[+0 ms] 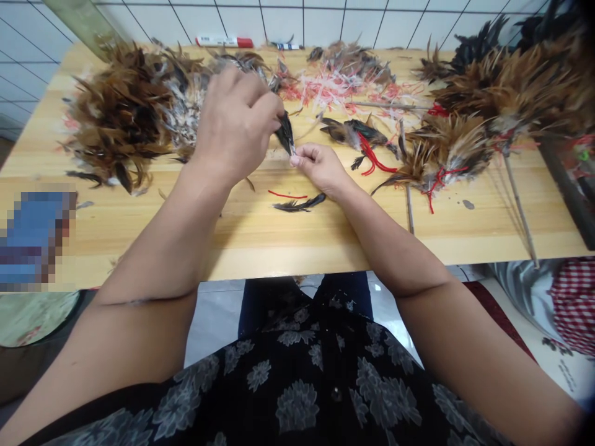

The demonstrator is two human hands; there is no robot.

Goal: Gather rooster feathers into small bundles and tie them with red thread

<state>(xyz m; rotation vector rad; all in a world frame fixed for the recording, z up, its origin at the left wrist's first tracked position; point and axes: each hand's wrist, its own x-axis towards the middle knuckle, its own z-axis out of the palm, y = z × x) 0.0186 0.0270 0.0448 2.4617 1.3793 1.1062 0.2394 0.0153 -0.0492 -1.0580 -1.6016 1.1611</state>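
My left hand (235, 121) and my right hand (318, 167) meet above a wooden table (260, 238). A small dark feather (285, 132) stands between them, pinched by my left fingertips at its upper part and my right fingertips at its lower end. Beside my left wrist lies a heap of brown and black feathers (116, 118), with speckled feathers (183, 114) against it. Below my right fingers are a loose dark feather (300, 202) and a short red thread (287, 194). To the right, a dark feather bunch with red thread (357, 136) lies close by.
Feather bunches on wooden sticks, tied with red thread (441, 155), fill the table's right side. Pale pink trimmings (334, 87) lie at the back, near a red-capped marker (224, 41). A tiled wall (302, 18) stands behind. A blurred blue object (35, 238) covers the front left.
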